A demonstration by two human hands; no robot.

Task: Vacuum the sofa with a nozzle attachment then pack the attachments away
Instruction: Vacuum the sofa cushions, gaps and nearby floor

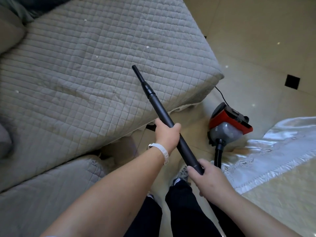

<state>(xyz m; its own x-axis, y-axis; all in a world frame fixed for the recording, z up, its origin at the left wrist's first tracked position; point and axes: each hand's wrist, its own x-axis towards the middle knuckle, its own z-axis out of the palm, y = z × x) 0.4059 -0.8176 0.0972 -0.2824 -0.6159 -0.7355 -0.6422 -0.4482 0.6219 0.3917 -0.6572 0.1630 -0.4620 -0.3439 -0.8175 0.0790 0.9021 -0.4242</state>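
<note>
Left hand (166, 132) and right hand (206, 178) grip the wand (164, 115) over the quilted sofa (85, 65); vacuum (227, 124) on floor (256, 48).

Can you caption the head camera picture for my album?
Left hand and right hand hold the vacuum wand, nozzle over the crumb-speckled sofa.

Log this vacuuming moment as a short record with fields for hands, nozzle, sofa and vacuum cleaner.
left hand: grips the black wand about mid-length
right hand: grips the wand's lower end
nozzle: narrow, black, fitted on the wand, tip over the seat; contact cannot be told
sofa: grey quilted cover, a few pale crumbs on it
vacuum cleaner: red and grey, on the floor beside the sofa, hose attached
</note>
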